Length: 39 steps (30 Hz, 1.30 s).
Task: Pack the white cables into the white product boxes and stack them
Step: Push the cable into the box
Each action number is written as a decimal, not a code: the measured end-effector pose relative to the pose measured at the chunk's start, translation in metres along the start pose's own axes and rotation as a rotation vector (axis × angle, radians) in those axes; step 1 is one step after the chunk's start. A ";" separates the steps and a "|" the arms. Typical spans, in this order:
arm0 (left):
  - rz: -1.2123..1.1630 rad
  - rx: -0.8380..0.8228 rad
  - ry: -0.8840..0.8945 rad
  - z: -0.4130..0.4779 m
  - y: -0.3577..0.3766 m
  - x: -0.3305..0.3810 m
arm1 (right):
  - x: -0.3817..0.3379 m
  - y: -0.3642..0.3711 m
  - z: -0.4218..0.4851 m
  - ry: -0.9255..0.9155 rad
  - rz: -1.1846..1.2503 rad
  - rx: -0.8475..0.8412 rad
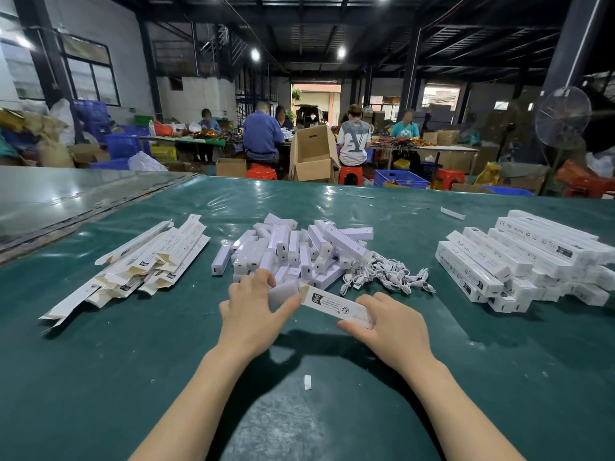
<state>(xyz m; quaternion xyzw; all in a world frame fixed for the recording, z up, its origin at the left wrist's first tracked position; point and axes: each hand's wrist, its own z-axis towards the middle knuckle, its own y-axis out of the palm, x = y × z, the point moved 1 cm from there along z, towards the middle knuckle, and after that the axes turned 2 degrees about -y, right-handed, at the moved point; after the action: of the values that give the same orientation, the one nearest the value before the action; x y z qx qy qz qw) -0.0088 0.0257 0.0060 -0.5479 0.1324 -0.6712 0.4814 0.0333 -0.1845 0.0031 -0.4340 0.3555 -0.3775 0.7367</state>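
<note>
Left hand point(253, 307) is wrapped round a white block point(283, 294) at the product box point(332, 305) gripped by the right hand point(389, 324). Packed boxes point(519, 257) are stacked rightward; cables point(389, 274) and flat boxes point(146, 257) are left unpacked.

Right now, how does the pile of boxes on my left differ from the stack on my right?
The left pile is flattened with flaps open; the right stack is squared up and closed. The left pile lies fanned loosely; the right stack sits in layers. Both are long white printed boxes on the green table.
</note>
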 end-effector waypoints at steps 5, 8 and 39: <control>0.072 -0.036 0.020 0.002 -0.002 -0.003 | -0.001 0.003 0.000 -0.006 -0.054 -0.010; 0.105 -0.075 0.037 0.003 -0.005 -0.004 | 0.000 0.004 0.000 -0.015 -0.077 -0.021; -0.800 0.052 0.027 -0.019 0.006 0.043 | -0.010 0.000 -0.005 0.062 0.091 0.225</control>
<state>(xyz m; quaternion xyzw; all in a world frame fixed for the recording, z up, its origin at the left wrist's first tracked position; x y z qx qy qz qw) -0.0197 -0.0184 0.0212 -0.5349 -0.1018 -0.8160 0.1941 0.0247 -0.1777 0.0034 -0.3201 0.3525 -0.3946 0.7858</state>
